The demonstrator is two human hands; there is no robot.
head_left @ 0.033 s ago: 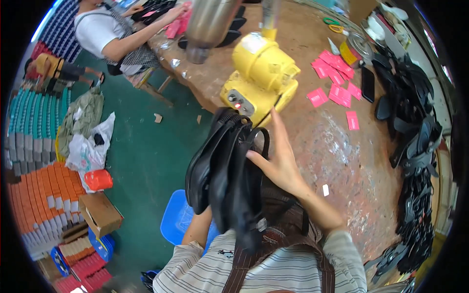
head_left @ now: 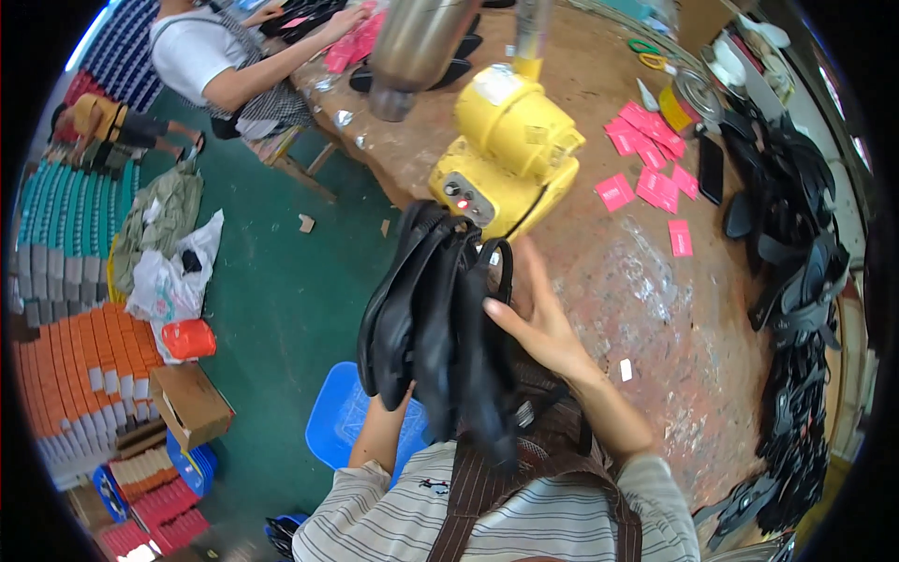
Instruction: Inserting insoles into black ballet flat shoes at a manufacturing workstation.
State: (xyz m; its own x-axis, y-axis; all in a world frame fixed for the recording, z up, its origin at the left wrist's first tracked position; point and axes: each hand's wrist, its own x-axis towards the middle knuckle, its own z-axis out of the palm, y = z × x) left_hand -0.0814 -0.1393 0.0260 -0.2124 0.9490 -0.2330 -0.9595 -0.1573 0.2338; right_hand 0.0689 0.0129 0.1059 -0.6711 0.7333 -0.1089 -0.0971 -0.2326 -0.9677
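Note:
A bunch of black strappy sandals (head_left: 435, 318) is held up in front of my chest, just on the near side of the yellow machine (head_left: 506, 155). My left hand (head_left: 398, 401) comes up beneath the bunch and bears it; its fingers are hidden behind the soles. At the bunch's right side is my right hand (head_left: 548, 328), open, thumb apart from the stretched fingers. Its thumb tip is at the edge of the rightmost sandal, and I cannot tell whether it presses on it. The nearest sandal is smeared by motion.
Pink cards (head_left: 658, 190), a phone (head_left: 711, 170) and a can (head_left: 688, 101) lie on the worktable (head_left: 646, 309). Black sandals and straps (head_left: 796, 375) line its right edge. A blue bin (head_left: 337, 421) stands below left. A co-worker (head_left: 211, 66) sits at the far left, handling pink pieces.
The view has shifted slightly, so the table and machine appear a little to the right. The sandals hang slightly more spread, and my right hand sits slightly lower beside them.

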